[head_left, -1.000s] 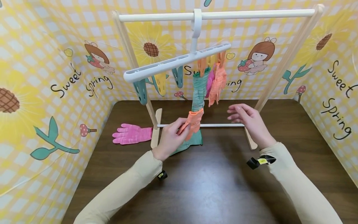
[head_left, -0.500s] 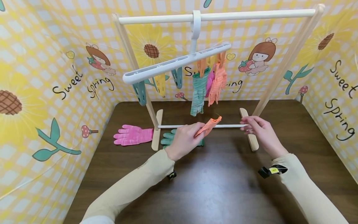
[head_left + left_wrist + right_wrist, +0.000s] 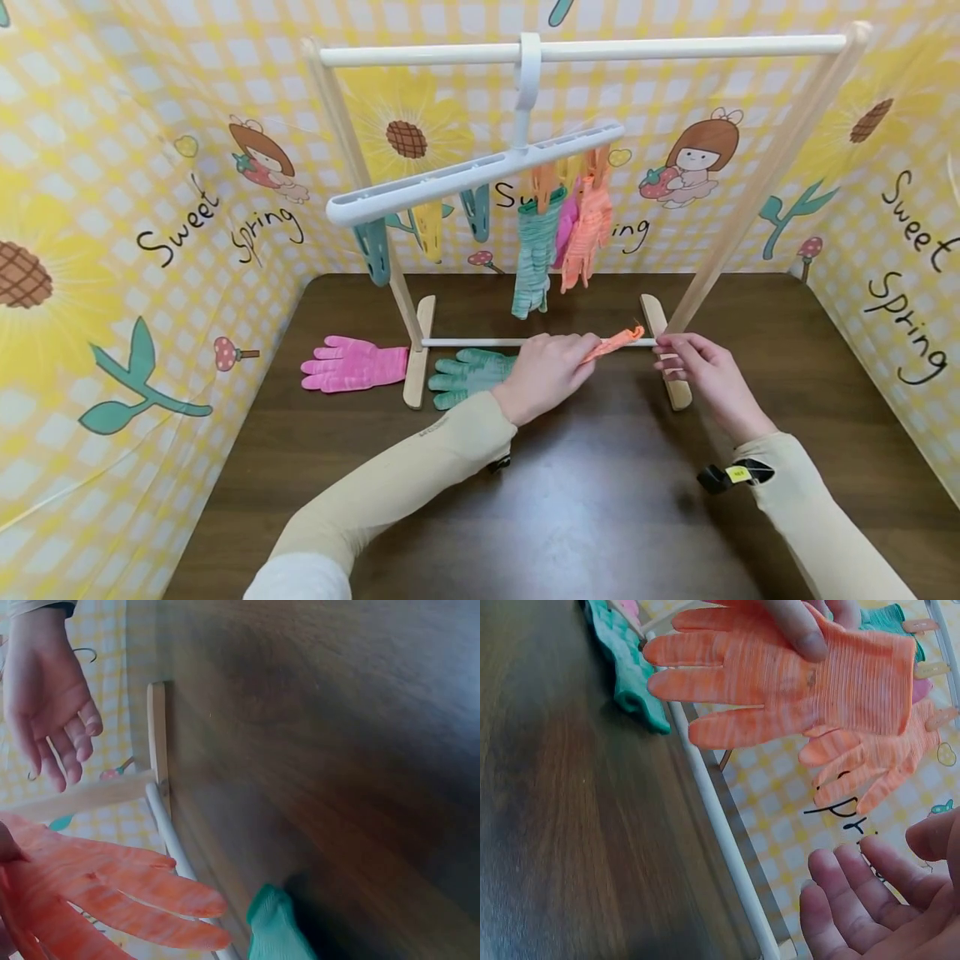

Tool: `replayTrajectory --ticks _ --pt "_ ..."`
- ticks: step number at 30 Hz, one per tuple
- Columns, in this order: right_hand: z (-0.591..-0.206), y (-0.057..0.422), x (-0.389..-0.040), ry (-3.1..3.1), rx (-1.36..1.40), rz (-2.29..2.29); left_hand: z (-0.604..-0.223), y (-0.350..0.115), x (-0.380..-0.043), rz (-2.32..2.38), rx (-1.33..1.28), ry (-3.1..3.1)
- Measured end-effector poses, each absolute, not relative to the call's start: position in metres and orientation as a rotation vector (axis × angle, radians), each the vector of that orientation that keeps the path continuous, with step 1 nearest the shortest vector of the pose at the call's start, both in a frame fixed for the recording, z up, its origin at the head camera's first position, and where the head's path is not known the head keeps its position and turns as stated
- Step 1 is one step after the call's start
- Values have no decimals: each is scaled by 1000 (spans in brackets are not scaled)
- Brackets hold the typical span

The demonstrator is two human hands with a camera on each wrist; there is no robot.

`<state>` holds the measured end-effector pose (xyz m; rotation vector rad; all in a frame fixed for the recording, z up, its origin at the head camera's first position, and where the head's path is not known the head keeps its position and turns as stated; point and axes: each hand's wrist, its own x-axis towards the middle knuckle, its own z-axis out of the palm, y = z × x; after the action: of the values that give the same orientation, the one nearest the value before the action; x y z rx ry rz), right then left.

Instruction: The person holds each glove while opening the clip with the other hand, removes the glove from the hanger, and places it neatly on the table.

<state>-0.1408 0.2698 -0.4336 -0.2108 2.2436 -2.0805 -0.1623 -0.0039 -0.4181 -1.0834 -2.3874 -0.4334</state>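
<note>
My left hand (image 3: pixel 551 375) pinches an orange knit glove (image 3: pixel 617 342) in front of the drying rack. The right wrist view shows this orange glove (image 3: pixel 750 675) spread flat, its ribbed cuff toward the hanger and my left thumb on its palm. Apart from it, to the right, my right hand (image 3: pixel 705 379) hovers with relaxed fingers and holds nothing. Behind the hands, a green glove (image 3: pixel 534 258), a pink glove (image 3: pixel 566 233) and a second orange glove (image 3: pixel 588 237) hang from clothespins on the grey hanger (image 3: pixel 450 177).
A pink glove (image 3: pixel 360 364) and a green glove (image 3: pixel 468 375) lie on the dark wooden table (image 3: pixel 585 517), at the rack's left foot (image 3: pixel 420 354). Several unused clothespins, including a yellow clothespin (image 3: pixel 429 229), dangle from the hanger's left half. The rack's top bar (image 3: pixel 675 47) carries the hanger.
My left hand has carried the orange glove rightward and down, away from the hanging green glove, turning its cuff to the right. My right hand has shifted slightly right and lower.
</note>
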Motion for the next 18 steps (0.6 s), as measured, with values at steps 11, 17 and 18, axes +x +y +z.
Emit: replayTrajectory --ticks 11,17,18 --pt "-441 284 -134 2249 -154 -2065 -418 32 -171 -87 -1044 -2474" --pt "-441 287 -133 2294 -149 -2021 -427 52 -171 81 -995 -2600" --pt "-441 287 -133 2298 -146 -2018 -430 56 -171 108 -990 -2620"
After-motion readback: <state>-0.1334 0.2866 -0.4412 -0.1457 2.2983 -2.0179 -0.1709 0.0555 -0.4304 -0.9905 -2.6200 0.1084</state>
